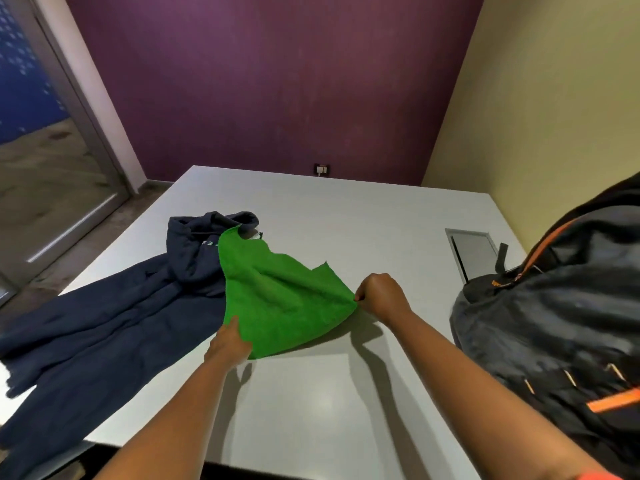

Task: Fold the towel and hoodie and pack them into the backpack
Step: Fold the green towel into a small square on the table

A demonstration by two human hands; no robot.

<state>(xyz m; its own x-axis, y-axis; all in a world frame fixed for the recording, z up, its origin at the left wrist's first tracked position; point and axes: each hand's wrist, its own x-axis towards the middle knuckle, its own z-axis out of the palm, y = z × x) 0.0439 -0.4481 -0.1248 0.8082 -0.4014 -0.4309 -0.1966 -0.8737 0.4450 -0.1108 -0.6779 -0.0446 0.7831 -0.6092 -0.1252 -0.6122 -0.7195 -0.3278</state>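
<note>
Now the right hand [381, 297] pinches a corner of the green towel [280, 299], lifted off the tabletop [311, 393]; the left hand [230, 342] grips its near edge, fingers hidden beneath. Hoodie [114, 317] lies left, backpack [554, 306] right.

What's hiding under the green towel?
The far corner of the green towel lies over the navy hoodie, covering part of its chest lettering. The rest sits above the grey table, lifted by both hands. Anything else underneath is covered.

Green towel [284, 303] rumpled, overlapping navy hoodie [114, 327] — black backpack [561, 306] right
</note>
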